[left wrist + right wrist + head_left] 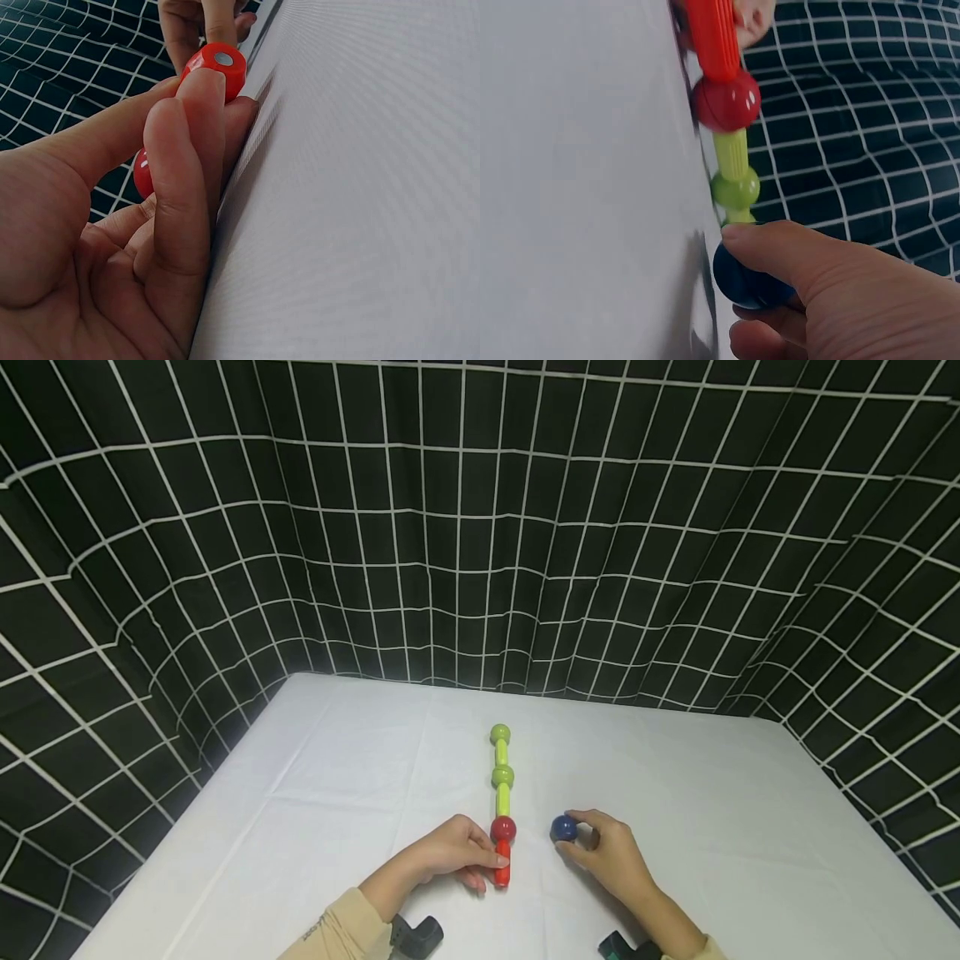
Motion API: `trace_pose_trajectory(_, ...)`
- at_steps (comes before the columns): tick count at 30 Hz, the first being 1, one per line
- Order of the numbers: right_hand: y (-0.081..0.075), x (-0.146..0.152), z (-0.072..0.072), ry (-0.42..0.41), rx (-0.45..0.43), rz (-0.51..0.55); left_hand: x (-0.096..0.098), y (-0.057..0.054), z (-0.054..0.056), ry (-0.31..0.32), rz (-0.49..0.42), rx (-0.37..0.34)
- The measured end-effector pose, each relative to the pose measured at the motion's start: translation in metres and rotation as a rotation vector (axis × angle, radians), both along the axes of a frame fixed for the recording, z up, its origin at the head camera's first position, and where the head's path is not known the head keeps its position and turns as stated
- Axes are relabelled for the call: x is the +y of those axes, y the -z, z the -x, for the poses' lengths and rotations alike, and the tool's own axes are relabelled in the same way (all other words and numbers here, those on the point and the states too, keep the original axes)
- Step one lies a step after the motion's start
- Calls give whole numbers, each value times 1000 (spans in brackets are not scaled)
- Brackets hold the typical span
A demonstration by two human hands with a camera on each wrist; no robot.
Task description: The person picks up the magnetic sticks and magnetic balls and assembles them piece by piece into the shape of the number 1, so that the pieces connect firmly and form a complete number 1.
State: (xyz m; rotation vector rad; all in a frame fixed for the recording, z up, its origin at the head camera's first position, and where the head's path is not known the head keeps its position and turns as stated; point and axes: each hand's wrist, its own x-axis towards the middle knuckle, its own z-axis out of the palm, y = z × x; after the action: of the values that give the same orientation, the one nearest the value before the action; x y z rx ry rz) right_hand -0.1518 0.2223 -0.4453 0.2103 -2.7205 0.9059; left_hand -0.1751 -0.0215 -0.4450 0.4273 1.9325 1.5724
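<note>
A chain of balls and rods lies on the white cloth, running away from me. At its far end is a green ball (pixel 500 733), then a yellow-green rod (pixel 502 752), a second green ball, another yellow-green rod (pixel 503 800) and a red ball (pixel 503 828). A red rod (pixel 503 872) joins the red ball at the near end; my left hand (pixel 457 850) pinches it. In the left wrist view the red rod's free end shows a round metal disc (pixel 223 58). To the right of the chain, my right hand (pixel 611 852) grips a dark blue ball (pixel 563 828) between thumb and fingers, apart from the chain.
White cloth (pixel 337 760) covers the table. Black fabric with a white grid (pixel 465 543) hangs behind it and along both sides. Dark wrist devices (pixel 417 938) show at both wrists, near the table's front.
</note>
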Motion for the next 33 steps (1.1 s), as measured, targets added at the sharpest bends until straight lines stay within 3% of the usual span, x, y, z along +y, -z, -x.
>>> trace_pose_trajectory(9, -3, -13, -12, -34, -36, 43, 1, 2, 0, -9, 0, -8)
trace_pose_trajectory(18, -1, -23, -23, -131, -40, 69, 1, 2, 1, -4, -1, 12)
trace_pose_trajectory(25, 0, -32, -31, -187, -103, 104, 1, 2, 1, -9, -3, 14)
trace_pose_trajectory(33, 0, -40, -39, -234, -87, 146, 0, 2, 1, -5, 6, 26)
